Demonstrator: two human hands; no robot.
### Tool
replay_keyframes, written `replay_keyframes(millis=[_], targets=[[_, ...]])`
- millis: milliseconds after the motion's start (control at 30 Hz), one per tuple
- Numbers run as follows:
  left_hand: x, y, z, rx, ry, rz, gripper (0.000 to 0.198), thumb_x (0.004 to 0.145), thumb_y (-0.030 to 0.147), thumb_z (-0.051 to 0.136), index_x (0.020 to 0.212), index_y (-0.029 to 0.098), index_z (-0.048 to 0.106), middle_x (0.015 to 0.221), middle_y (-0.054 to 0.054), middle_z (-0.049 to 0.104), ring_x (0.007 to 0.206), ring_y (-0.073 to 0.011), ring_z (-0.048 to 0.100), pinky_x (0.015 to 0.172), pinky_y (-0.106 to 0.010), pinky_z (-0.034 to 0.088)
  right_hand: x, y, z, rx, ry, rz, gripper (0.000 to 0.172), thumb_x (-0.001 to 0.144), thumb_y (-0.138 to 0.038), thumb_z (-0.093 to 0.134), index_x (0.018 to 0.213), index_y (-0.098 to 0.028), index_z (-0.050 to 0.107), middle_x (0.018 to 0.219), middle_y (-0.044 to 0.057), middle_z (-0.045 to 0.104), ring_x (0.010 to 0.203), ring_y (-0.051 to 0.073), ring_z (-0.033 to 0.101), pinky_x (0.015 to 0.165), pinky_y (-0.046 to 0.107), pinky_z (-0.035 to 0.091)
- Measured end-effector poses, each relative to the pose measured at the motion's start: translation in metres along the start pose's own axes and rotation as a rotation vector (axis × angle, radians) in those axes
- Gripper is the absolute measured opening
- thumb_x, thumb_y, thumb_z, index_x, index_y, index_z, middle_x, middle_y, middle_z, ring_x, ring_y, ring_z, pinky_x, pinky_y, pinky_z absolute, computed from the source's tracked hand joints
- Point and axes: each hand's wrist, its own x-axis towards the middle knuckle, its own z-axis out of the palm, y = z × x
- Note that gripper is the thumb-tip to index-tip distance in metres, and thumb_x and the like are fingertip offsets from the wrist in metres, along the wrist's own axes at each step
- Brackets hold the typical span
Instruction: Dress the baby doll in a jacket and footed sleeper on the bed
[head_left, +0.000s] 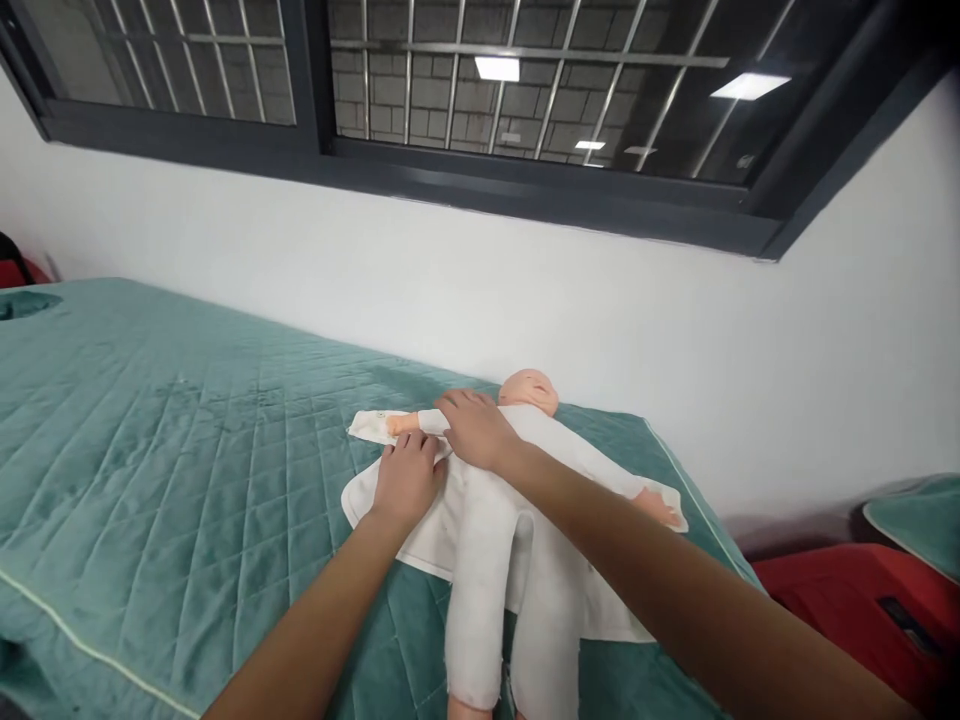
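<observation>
Two hands are resting palm down at a doll (487, 545) lying at the far right end of a teal quilted bed (172, 440). The doll is lying on its back, head toward the wall (675, 340) and arms out to either side, on a white cloth (431, 548) spreading out under it. The left hand (409, 480) is pressing flat on the cloth, fingers together, just below the doll's outstretched arm. The right hand (476, 428) is lying over the sleeve near the shoulder, fingers bent; whether they are pinching the sleeve I cannot tell. The hands are nearly touching. Something red (840, 600) is sitting right of the bed, and a dark window (450, 90) is running above the wall.
</observation>
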Motion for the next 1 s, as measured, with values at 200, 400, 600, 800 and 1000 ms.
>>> replay_keyframes(millis=[200,400,600,800,1000], targets=[[0.011,-0.015,0.009,-0.143,0.034,0.016,0.023,0.093,0.023,0.050,0.106,0.021,0.067,0.108,-0.010,0.063,0.109,-0.0279,0.054,0.086,-0.038,0.045,0.035,0.013,0.018,-0.024,-0.181,0.072,0.033,0.085,-0.036,0.065,0.111,-0.016,0.060,0.113,0.015,0.066,0.101,0.031,0.062,0.082,0.040,0.046],[0.012,-0.028,0.000,-0.720,0.259,-0.285,0.017,0.088,0.029,0.056,0.080,0.019,0.066,0.082,-0.002,0.066,0.080,-0.0182,0.060,0.077,-0.029,0.044,0.009,0.029,-0.007,0.039,-0.123,0.077,0.032,0.092,-0.041,0.054,0.119,-0.023,0.056,0.117,0.008,0.066,0.100,0.025,0.063,0.074,0.031,0.044],[0.009,-0.029,-0.006,-0.890,0.260,-0.410,0.011,0.079,0.024,0.055,0.075,0.019,0.064,0.072,0.001,0.066,0.072,-0.0170,0.057,0.066,-0.026,0.040,-0.018,0.038,-0.009,0.211,-0.101,-0.019,0.041,0.092,-0.059,0.050,0.115,-0.027,0.062,0.116,0.004,0.067,0.103,0.024,0.061,0.078,0.030,0.043],[0.006,-0.030,-0.007,-0.930,0.384,-0.458,0.014,0.080,0.029,0.055,0.075,0.019,0.063,0.075,0.001,0.068,0.074,-0.0170,0.060,0.070,-0.027,0.043,-0.022,0.034,-0.002,0.024,-0.179,0.039,0.046,0.095,-0.060,0.041,0.113,-0.025,0.065,0.112,0.009,0.068,0.099,0.027,0.063,0.080,0.033,0.044],[-0.001,-0.023,-0.008,-0.718,0.368,-0.277,0.019,0.088,0.033,0.052,0.079,0.020,0.062,0.072,0.000,0.066,0.072,-0.0167,0.059,0.069,-0.027,0.042,-0.019,0.025,0.005,-0.063,-0.190,0.114,0.044,0.095,-0.055,0.044,0.114,-0.022,0.065,0.110,0.013,0.069,0.099,0.030,0.064,0.084,0.039,0.043]])
